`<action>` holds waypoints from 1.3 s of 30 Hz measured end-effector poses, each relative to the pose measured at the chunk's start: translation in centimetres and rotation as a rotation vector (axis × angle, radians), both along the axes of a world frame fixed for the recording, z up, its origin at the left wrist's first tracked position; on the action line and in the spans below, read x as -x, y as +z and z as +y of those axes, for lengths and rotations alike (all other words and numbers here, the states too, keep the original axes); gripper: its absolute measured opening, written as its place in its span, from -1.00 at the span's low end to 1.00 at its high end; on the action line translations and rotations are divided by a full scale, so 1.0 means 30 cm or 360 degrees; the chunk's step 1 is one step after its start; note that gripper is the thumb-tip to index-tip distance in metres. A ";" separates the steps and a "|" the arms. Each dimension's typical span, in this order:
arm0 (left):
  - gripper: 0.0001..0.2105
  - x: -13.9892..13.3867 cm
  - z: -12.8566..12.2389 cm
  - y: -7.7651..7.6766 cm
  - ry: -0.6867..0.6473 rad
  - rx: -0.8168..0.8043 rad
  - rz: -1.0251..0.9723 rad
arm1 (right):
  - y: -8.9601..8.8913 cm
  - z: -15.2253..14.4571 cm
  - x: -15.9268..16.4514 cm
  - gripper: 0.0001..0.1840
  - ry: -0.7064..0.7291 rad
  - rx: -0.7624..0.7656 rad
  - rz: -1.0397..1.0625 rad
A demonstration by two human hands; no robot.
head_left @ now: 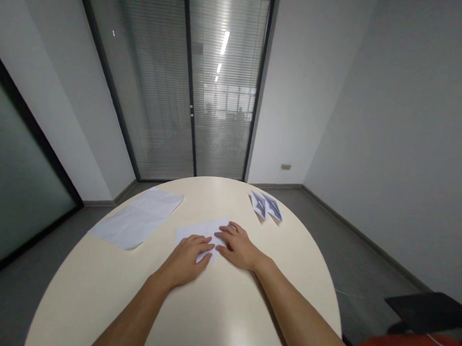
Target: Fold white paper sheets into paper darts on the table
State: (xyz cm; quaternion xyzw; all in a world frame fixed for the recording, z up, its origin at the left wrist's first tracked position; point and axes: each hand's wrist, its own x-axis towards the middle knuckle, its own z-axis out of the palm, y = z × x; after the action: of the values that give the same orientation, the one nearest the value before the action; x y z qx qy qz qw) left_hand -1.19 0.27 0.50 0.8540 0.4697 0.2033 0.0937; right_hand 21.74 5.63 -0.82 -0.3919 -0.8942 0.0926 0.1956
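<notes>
Left hand (190, 258): fingers spread on white paper (187, 230), apparently steadying it.
Right hand (240, 246): likewise spread, clamping nothing, just beside the left.
White paper: mid-desk (201, 316), beneath both hands.
Creased sheet (140, 219): left, seemingly leaving working room.
Folded printed papers (260, 206): far right.

A pale cream table (193, 312) with a curved rim and a glossy top carries everything. At ten o'clock lies a large creased white sheet (139, 216), one corner reaching the rim. Near the centre, towards twelve, lies a smaller white paper (194, 229). At one o'clock, two folded blue-grey patterned papers (259, 204) sit side by side.
</notes>
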 end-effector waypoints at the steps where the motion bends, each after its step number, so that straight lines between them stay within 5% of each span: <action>1: -0.66 0.000 -0.001 0.007 -0.0008 0.0013 -0.0012 | -0.001 0.001 -0.004 -0.49 -0.0019 0.0025 -0.0013; 13: -0.58 0.008 -0.007 -0.007 -0.0160 -0.0028 -0.0070 | 0.032 -0.006 -0.027 -0.48 -0.0302 0.0146 -0.0111; 28: -0.52 -0.004 -0.017 0.007 0.0030 0.0171 0.0091 | 0.083 -0.027 -0.046 -0.16 0.0029 0.0382 -0.0100; 34: -0.50 0.003 -0.013 -0.009 0.0102 0.0105 0.0116 | 0.067 -0.011 -0.046 -0.47 -0.0019 0.0289 -0.0089; 39: -0.34 0.021 -0.014 -0.026 -0.0086 0.0160 0.0112 | 0.046 0.016 -0.054 -0.61 0.0055 0.0085 -0.0009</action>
State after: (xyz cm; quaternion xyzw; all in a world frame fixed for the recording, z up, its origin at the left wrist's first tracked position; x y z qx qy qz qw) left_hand -1.83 -0.16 -0.28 0.8673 0.4590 0.1467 0.1252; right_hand 23.35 6.10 0.57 -0.3817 -0.8986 0.1186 0.1808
